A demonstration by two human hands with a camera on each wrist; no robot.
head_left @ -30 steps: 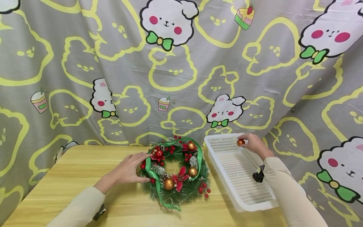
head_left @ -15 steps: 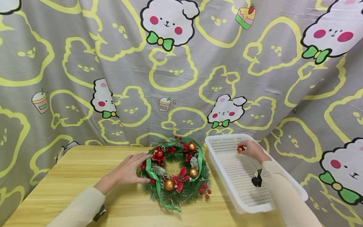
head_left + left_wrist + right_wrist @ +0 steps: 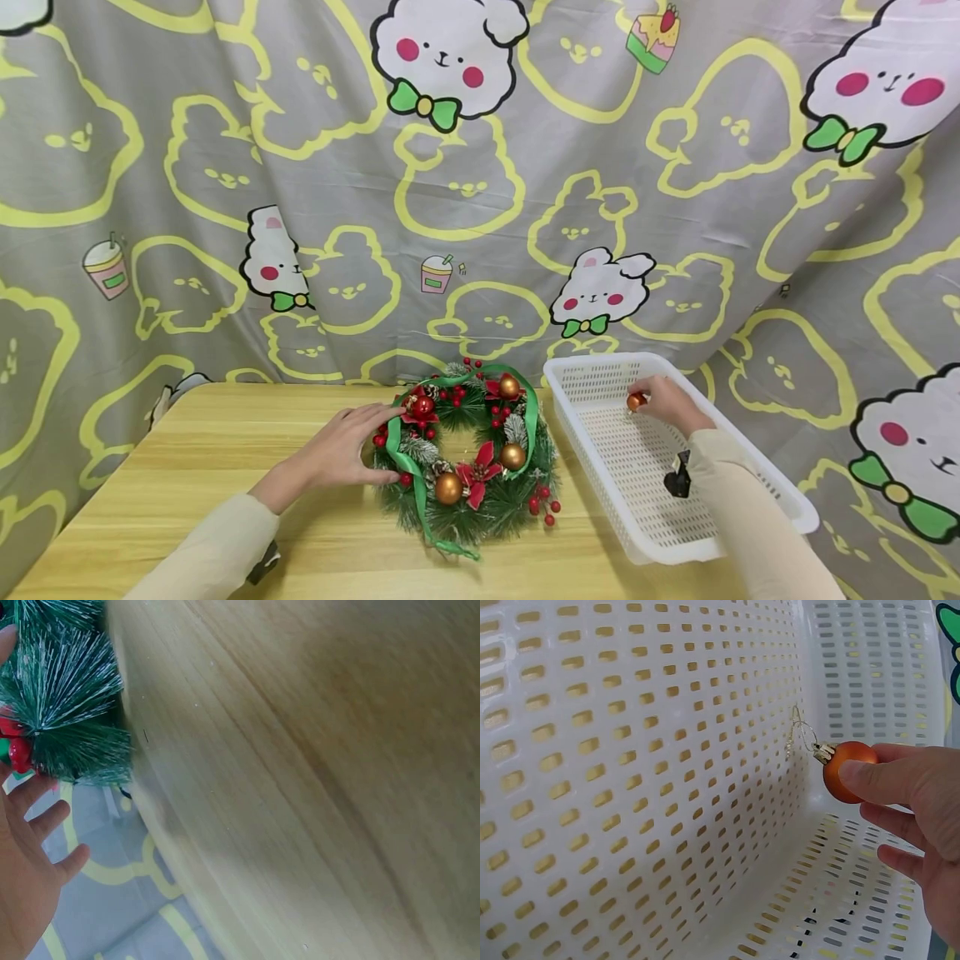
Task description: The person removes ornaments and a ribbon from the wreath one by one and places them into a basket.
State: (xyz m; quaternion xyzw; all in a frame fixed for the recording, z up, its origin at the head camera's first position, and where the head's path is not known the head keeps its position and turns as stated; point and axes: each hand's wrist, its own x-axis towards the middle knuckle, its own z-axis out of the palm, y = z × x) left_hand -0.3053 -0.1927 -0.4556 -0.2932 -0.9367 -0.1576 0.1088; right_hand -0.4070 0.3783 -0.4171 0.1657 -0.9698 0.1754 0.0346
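Note:
My right hand (image 3: 667,402) pinches a small orange-copper Christmas ball ornament (image 3: 847,771) between thumb and fingers, inside the far part of a white plastic basket (image 3: 600,483). A gold cap and a thin loop of gold string show on the ornament in the right wrist view. On the table a green wreath (image 3: 487,512) carries gold and red balls, red poinsettias, berries and a green ribbon (image 3: 420,500). My left hand (image 3: 345,446) rests at the wreath's left side with its fingers spread and fairly straight; in the left wrist view its fingers (image 3: 49,819) lie beside the green needles.
The wooden table (image 3: 202,450) stretches left and in front of the wreath. The basket stands to the wreath's right, its walls perforated. Behind the table hangs a grey curtain (image 3: 480,208) with cartoon prints. A dark camera mount (image 3: 678,475) sits at my right wrist.
My right hand has gone down a little into the basket with the orange ornament between its fingers. My left hand and the wreath have stayed in place.

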